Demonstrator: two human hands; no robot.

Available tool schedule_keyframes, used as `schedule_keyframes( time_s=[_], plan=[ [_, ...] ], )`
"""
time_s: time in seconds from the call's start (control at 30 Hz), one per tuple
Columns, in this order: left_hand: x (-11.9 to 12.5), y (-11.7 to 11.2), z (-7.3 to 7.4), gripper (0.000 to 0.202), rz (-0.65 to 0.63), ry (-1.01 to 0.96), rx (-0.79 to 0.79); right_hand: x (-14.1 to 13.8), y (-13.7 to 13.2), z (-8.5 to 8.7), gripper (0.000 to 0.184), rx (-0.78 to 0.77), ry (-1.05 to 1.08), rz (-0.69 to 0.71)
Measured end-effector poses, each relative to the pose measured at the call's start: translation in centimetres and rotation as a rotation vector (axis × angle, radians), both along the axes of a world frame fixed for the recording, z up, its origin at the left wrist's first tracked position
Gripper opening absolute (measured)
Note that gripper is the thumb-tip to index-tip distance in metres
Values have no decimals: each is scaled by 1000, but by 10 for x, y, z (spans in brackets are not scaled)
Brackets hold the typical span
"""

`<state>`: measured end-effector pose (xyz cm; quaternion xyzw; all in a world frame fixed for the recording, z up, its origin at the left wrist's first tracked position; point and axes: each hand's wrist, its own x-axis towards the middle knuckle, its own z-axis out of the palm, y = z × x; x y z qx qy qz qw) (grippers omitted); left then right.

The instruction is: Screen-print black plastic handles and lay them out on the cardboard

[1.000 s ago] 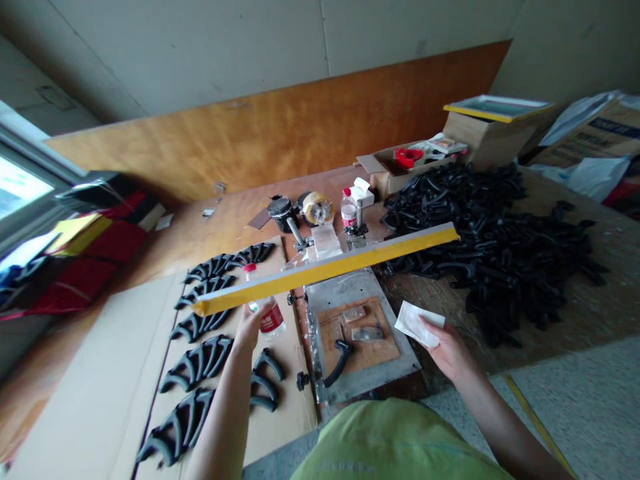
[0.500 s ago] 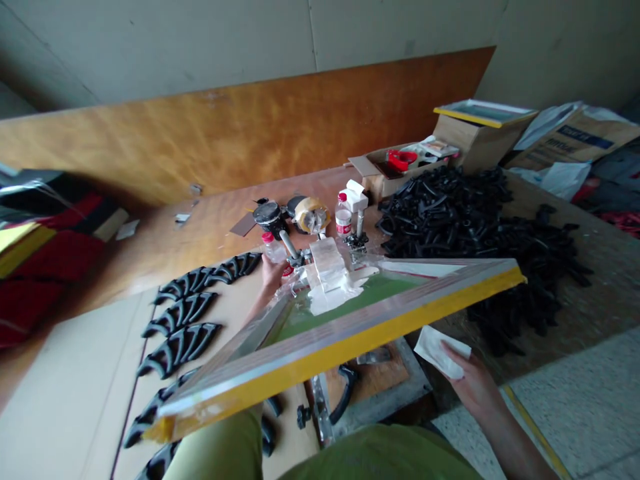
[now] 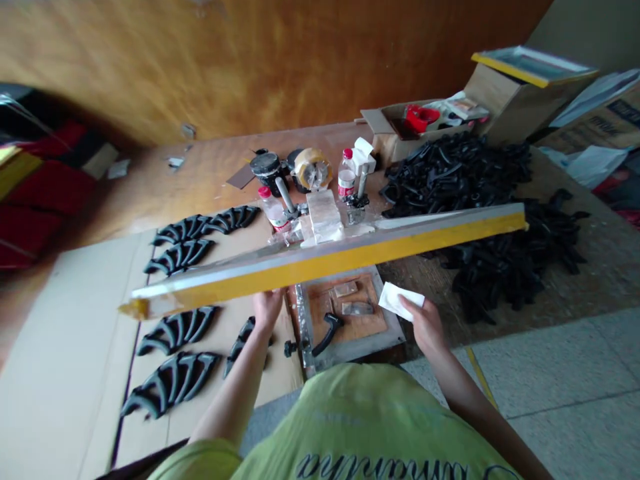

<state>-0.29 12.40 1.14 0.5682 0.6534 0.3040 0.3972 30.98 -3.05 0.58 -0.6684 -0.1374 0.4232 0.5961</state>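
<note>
1. Yellow-edged screen-printing frame (image 3: 320,257): tilted nearly edge-on above the tabletop (image 3: 200,173) (far end over a cardboard sheet (image 3: 75,333)).
2. Left hand (image 3: 267,310): grip closed on the frame's lower edge (fingers hidden behind it).
3. Right hand (image 3: 417,327): grip pinching a white wipe (image 3: 400,300), near the frame.
4. Metal-rimmed printing jig (image 3: 360,351): below the frame, between both hands, carrying a black curved part (image 3: 325,333).
5. Black plastic pieces (image 3: 173,383): rows on the cardboard sheet.
6. Black plastic heap (image 3: 500,267): right of the jig.
</note>
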Motion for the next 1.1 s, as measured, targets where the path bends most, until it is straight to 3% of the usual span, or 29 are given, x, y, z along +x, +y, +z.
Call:
schedule_keyframes(
  time_s=[0.13, 0.2, 0.27, 0.47, 0.67, 0.87, 1.1],
  plan=[
    [12, -98, -8, 39, -252, 308, 159, -4, 10, -9, 41, -15, -220, 134],
    [28, -129, -9, 41, -337, 474, 192, -7, 15, -12, 38, -22, -351, 215],
    [42, -144, -10, 38, -361, 608, 209, -11, 19, -13, 33, 1, -476, 307],
    [67, -151, -12, 33, -345, 670, 207, -23, 18, 0, 18, 188, -761, 513],
    [92, -147, -13, 28, -370, 618, 221, -29, 15, 12, 14, 291, -794, 715],
    [95, -142, -28, 28, -349, 560, 323, -34, 33, -2, 4, 267, -719, 912],
    [93, -140, -42, 23, -320, 502, 458, -43, 65, -15, 11, 194, -772, 1041]
  ],
)
